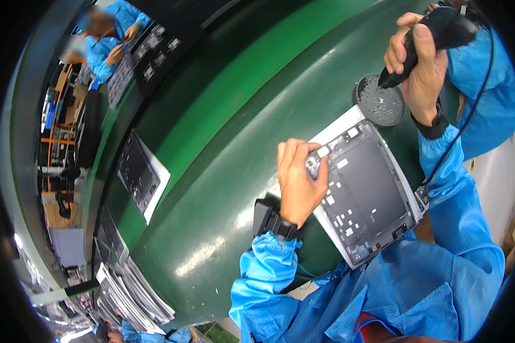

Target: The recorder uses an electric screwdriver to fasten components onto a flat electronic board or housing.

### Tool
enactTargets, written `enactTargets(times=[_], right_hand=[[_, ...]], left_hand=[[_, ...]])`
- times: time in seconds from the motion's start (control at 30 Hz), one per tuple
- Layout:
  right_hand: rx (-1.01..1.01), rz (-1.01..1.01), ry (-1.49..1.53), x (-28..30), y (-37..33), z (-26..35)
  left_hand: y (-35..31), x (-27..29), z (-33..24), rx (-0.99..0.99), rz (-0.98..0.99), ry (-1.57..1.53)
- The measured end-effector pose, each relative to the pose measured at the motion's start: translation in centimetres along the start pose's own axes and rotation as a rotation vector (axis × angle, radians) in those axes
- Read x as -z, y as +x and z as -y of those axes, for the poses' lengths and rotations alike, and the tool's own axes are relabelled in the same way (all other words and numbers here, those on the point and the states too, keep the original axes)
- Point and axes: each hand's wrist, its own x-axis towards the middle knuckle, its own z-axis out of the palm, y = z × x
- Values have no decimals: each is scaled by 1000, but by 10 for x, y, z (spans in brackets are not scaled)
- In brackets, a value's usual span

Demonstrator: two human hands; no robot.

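In front of me lies a dark tablet-like device housing (372, 188) with several small white pads, resting on a white sheet-like backing (344, 127). My left hand (300, 186) closes around its upper left corner, thumb on the inner side; small grey metallic parts show between thumb and fingers. Raised at the upper right, my right hand (423, 68) is wrapped around a black corded electric screwdriver (440, 31). Its tip points down over a round dark dish (380, 103) with many small bits in it, apart from the housing.
A similar housing (140, 171) lies on the green belt to the left, with another behind it. A stack of flat white-edged panels (134, 294) stands at the lower left. The screwdriver's cable (480, 97) runs past my right forearm. Across the line, a person in blue (114, 40) handles parts.
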Motion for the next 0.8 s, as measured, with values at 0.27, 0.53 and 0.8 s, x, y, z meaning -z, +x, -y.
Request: enactTargets(times=[0.27, 0.53, 0.8], right_hand=[[-272, 255, 133, -96, -75, 1], [-253, 304, 128, -106, -86, -11], [-267, 300, 104, -104, -86, -13]], left_hand=[[-9, -6, 1, 63, -120, 98], [-10, -2, 2, 79, -117, 78], [-11, -4, 3, 78, -112, 64]])
